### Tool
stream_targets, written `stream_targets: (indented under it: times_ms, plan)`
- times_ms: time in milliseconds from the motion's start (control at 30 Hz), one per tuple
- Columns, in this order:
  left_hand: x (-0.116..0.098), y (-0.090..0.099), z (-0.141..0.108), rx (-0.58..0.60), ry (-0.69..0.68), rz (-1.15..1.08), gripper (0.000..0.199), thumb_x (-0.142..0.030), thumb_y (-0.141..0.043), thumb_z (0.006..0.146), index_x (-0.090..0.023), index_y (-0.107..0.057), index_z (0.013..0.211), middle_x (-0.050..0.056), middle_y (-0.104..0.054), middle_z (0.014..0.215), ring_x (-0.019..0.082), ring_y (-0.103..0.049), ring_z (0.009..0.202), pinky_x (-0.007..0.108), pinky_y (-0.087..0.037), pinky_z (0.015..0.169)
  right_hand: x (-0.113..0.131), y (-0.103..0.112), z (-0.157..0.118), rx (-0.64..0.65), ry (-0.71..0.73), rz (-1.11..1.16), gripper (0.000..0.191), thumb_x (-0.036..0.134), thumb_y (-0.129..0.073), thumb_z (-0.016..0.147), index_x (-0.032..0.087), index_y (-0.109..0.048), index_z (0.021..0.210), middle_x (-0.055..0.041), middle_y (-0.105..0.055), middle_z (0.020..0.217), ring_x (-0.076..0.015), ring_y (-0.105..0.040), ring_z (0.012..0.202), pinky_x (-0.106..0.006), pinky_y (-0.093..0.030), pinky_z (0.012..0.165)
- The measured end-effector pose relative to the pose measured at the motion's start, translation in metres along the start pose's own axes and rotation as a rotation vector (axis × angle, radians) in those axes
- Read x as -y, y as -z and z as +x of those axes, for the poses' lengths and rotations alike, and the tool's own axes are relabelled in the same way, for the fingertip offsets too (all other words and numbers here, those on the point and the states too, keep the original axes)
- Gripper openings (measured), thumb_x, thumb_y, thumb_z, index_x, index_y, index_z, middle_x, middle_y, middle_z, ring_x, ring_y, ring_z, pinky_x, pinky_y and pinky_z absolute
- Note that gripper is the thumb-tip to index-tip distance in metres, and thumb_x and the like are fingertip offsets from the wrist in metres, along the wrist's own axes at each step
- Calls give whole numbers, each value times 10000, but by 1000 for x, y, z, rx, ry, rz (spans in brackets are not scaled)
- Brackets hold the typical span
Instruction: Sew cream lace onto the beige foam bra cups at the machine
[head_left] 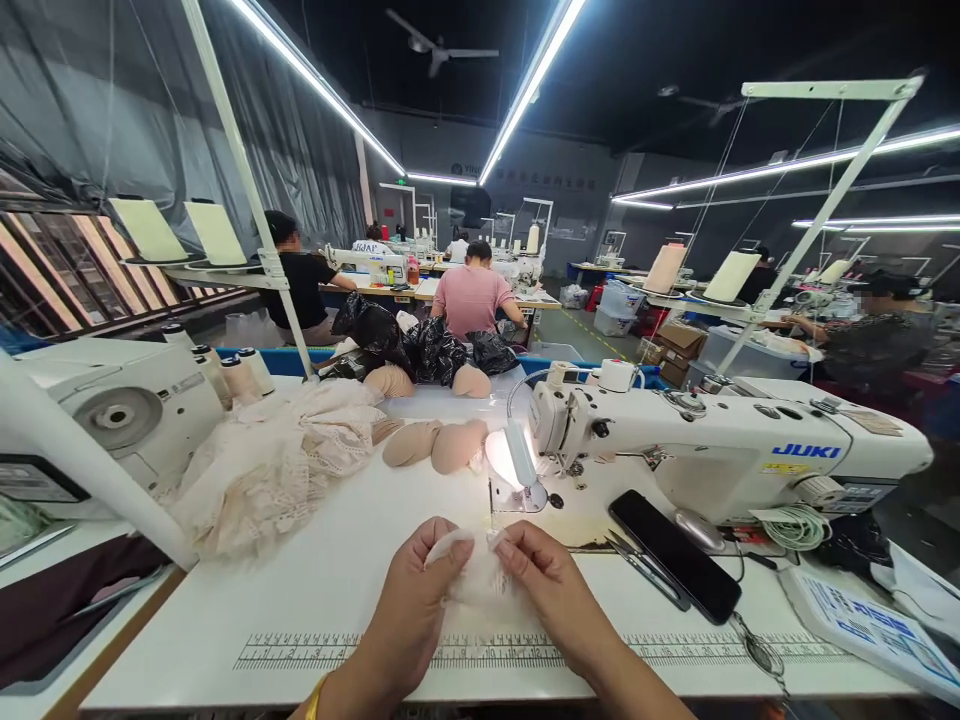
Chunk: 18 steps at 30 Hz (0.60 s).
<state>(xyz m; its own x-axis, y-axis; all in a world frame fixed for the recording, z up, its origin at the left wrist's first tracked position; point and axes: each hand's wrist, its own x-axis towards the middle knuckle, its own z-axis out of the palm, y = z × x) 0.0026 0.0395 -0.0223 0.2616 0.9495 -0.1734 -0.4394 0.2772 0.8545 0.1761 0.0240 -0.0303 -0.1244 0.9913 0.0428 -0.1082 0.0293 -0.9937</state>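
Note:
A small piece of thin whitish fabric stretches between my two hands above the front of the white table. My left hand pinches its left side between thumb and fingers. The opposite edge is pinched by my right hand. Just beyond them stands the white sewing machine, its lit needle area close to my fingertips. Beige moulded cups lie to the left of the needle. A loose heap of cream lace fabric covers the table at the left.
At right lie a black phone, thread snips and a coil of pale cord. A printed ruler runs along the front edge. Another machine stands left, beside thread cones. Black plastic bags sit behind; several people work farther back.

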Motion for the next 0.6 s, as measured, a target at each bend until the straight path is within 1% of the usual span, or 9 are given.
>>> stream_targets:
  times_ms: [100,167,233,267,300,367,400,500,600]
  plan:
    - [-6,14,3,52,11,237,570,-593,-842,756,-227,-405,748,-78,-454,663,107,-414,625,215,-371,593,-6,2,2,-101,76,-86,464,646,-678,949,215,-624,788,13,-552,763,-174,-478,747,-297,-397,734]
    - [-19,30,16,141,-26,584,470,-626,-715,863,-228,-465,834,-51,-522,724,134,-497,663,238,-422,621,-12,5,6,-123,17,-35,478,671,-670,938,221,-603,789,8,-593,725,-180,-503,714,-300,-394,692]
    - [-39,49,38,108,-202,1044,381,-590,-604,942,-217,-552,1003,27,-653,889,206,-631,808,324,-532,740,-20,8,11,-106,-74,-15,506,710,-673,913,225,-586,803,7,-625,681,-175,-503,661,-293,-371,643]
    - [-50,58,52,25,-330,1280,368,-545,-581,959,-208,-573,1107,82,-700,1021,254,-676,927,390,-566,835,-24,9,14,-96,-99,-33,522,730,-681,895,224,-586,811,6,-640,674,-173,-500,646,-290,-364,632]
    - [-60,67,67,-43,-413,1410,380,-469,-613,939,-192,-573,1196,149,-700,1193,318,-670,1106,476,-550,962,-27,10,17,-88,-108,-59,537,748,-687,878,223,-590,820,5,-652,674,-169,-494,634,-289,-361,629]
    - [-76,83,97,-94,-500,1545,464,-319,-657,873,-174,-560,1304,218,-589,1466,391,-532,1389,579,-424,1158,-33,11,21,-72,-92,-98,564,778,-686,856,224,-586,821,6,-664,682,-165,-485,618,-291,-360,625]
    - [-82,88,111,-95,-516,1583,510,-271,-660,849,-167,-556,1337,230,-540,1534,402,-470,1458,594,-375,1203,-35,12,22,-64,-81,-106,574,791,-679,851,226,-581,819,5,-666,687,-166,-488,618,-294,-362,622]
    - [-89,98,138,-67,-531,1691,507,-212,-614,858,-150,-584,1361,232,-559,1536,387,-486,1468,568,-361,1233,-39,12,23,-66,-72,-126,586,814,-648,852,236,-563,810,3,-666,687,-180,-511,631,-306,-383,634]
    - [-89,100,147,-52,-527,1761,442,-214,-572,900,-143,-637,1331,227,-627,1469,375,-551,1412,537,-384,1222,-39,13,22,-73,-75,-145,590,825,-626,853,240,-563,812,5,-664,682,-187,-531,634,-312,-407,651]
